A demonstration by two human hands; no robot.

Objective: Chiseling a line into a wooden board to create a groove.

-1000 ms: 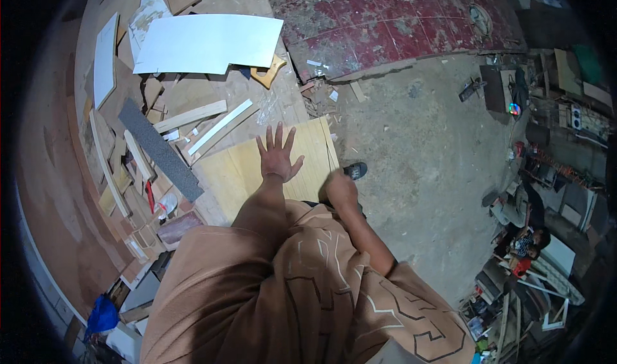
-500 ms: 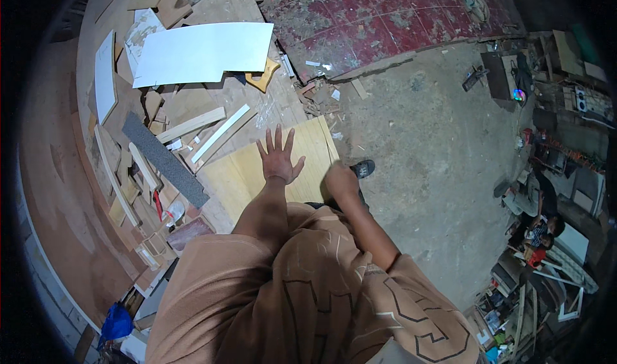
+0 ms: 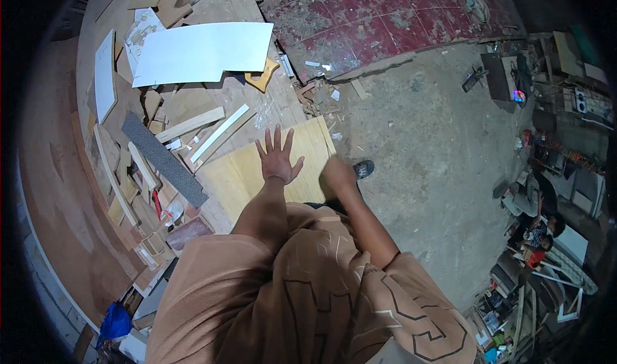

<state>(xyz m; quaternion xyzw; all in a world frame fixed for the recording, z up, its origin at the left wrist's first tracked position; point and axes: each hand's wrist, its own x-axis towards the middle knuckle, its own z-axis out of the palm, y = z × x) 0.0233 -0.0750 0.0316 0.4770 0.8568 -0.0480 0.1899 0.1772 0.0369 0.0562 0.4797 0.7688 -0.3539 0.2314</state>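
A pale yellow wooden board (image 3: 241,165) lies over the bench's edge in front of my body. My left hand (image 3: 277,161) rests flat on it with the fingers spread. At the board's right edge, my right hand (image 3: 338,174) is closed, its back turned up. The fingers curl out of sight, so whatever it holds is hidden. A narrow strip or cut line (image 3: 329,139) runs along that edge, ahead of the right hand.
On the cluttered bench are a white panel (image 3: 202,54), a yellow handle (image 3: 262,78) partly under it, a grey speckled strip (image 3: 166,158) and several wood offcuts (image 3: 191,124). Concrete floor (image 3: 424,171) lies to the right, with two people (image 3: 543,232) at far right.
My right hand has shifted slightly forward and to the left along the board's edge. The left hand stays pressed on the board, which has not visibly moved.
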